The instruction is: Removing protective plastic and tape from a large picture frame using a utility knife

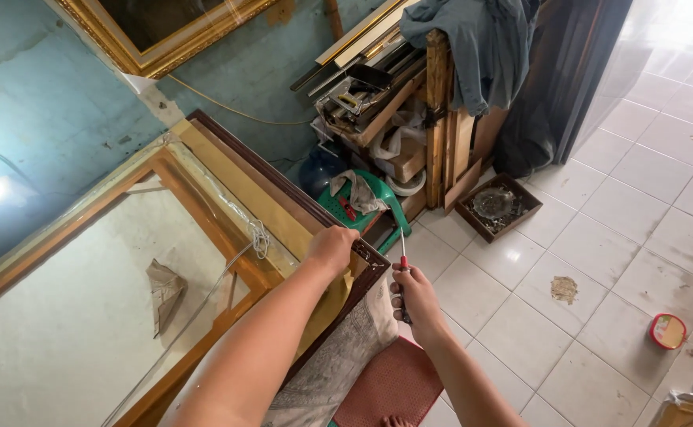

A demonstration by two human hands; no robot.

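Head view, frame: a dark brown picture frame (pixel 283 202) stands on edge, leaning against larger wooden frames (pixel 196 198) by the teal wall.
Left hand: the left hand (pixel 332 249) is closed over the frame's near corner, steadying it.
Right hand: the right hand (pixel 415 294) grips a red-handled screwdriver (pixel 402 269), tip raised toward that corner.
Handling: likely rigid, long and awkward; corner joints look the weak spot, so the rails are the safer hold.
Nearby: green plastic stool (pixel 366 207), white tiled floor (pixel 599 261).
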